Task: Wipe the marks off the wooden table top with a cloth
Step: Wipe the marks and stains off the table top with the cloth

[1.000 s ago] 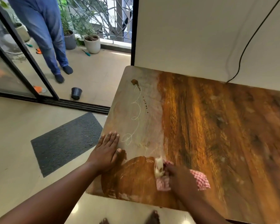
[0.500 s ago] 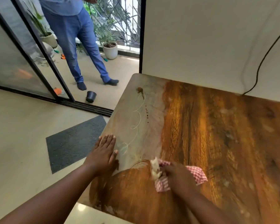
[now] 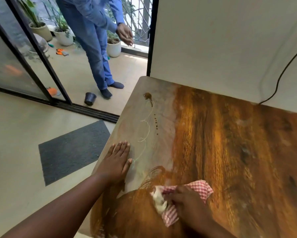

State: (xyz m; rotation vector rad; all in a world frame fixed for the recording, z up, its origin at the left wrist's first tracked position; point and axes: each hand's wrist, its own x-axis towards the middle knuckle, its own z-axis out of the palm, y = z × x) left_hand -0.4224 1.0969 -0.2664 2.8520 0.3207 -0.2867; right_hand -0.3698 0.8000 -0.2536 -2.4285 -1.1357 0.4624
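Right hand (image 3: 189, 203) grips the cloth (image 3: 201, 189) on the desk (image 3: 230, 152); left hand (image 3: 116, 163) lies flat, fingers straight.

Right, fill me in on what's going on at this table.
A person is wiping the table. The right hand grips a checked cloth near the front edge; the left hand rests flat beside it. A looping pale line and a brown spill farther back are not yet wiped.
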